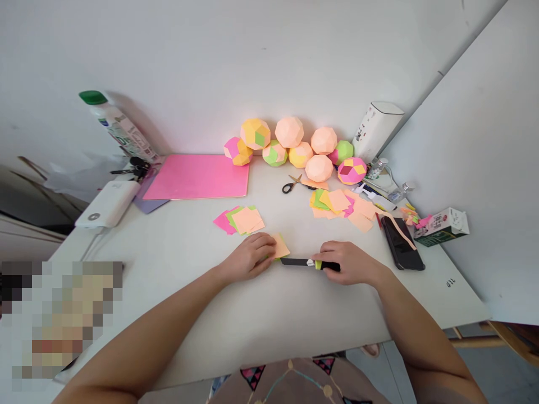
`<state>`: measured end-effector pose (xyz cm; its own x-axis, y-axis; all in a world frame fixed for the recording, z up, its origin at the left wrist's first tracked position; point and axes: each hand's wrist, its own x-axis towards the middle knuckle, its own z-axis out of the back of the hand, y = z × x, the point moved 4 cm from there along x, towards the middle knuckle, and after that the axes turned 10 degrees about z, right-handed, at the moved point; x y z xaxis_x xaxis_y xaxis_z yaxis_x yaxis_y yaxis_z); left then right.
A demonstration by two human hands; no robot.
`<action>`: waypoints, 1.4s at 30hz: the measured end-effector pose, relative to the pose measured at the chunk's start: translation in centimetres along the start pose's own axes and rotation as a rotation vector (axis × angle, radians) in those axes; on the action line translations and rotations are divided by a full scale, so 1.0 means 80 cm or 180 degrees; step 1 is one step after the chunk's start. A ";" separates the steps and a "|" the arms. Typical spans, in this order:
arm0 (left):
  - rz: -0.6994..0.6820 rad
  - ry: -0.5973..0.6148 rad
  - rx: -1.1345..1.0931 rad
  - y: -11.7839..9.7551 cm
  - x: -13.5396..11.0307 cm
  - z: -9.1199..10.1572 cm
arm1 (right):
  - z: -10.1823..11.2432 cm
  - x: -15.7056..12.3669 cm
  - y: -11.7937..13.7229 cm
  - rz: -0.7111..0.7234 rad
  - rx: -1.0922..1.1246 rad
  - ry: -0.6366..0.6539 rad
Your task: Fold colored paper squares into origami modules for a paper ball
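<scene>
My left hand (254,258) is curled over the edge of a peach paper piece (280,245) with a yellow-green edge under it, pressing it to the table. Its fingertips hide part of the paper. My right hand (348,262) is closed around the black and yellow-green handle of a knife (297,262). The dark blade lies low over the table and points left, its tip close to the lower edge of the paper. Just beyond my left hand is a small pile of pink, green and peach paper pieces (248,219).
Several faceted paper balls (289,132) stand along the wall. Scissors (291,184) and loose paper pieces (362,212) lie before them. A pink sheet (197,177) is at back left, near a white power bank (107,203). A phone (402,242) and small carton (442,226) are at right.
</scene>
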<state>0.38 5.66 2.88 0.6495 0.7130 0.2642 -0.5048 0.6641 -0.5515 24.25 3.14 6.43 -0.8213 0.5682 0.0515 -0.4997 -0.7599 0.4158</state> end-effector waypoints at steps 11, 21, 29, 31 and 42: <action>-0.0063 -0.0296 -0.0028 0.008 -0.003 -0.005 | 0.002 -0.001 -0.001 -0.0133 -0.0005 0.0145; 0.1339 -0.2925 0.0270 0.030 -0.025 0.059 | -0.002 -0.001 0.000 -0.0260 -0.0059 0.0304; 0.1701 -0.2156 0.0713 0.076 -0.017 0.048 | -0.003 -0.001 0.001 -0.0274 -0.0086 0.0342; 0.1424 -0.1846 0.0939 0.074 -0.014 0.034 | -0.002 0.000 0.001 -0.0254 -0.0095 0.0334; -0.0166 -0.0123 0.0349 0.000 -0.007 -0.013 | -0.002 -0.001 -0.001 -0.0233 -0.0073 0.0347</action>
<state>0.63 5.05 1.87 0.6553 0.6835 0.3217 -0.5313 0.7197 -0.4469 24.35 3.14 6.26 -0.8067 0.5857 -0.0779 -0.5646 -0.7253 0.3940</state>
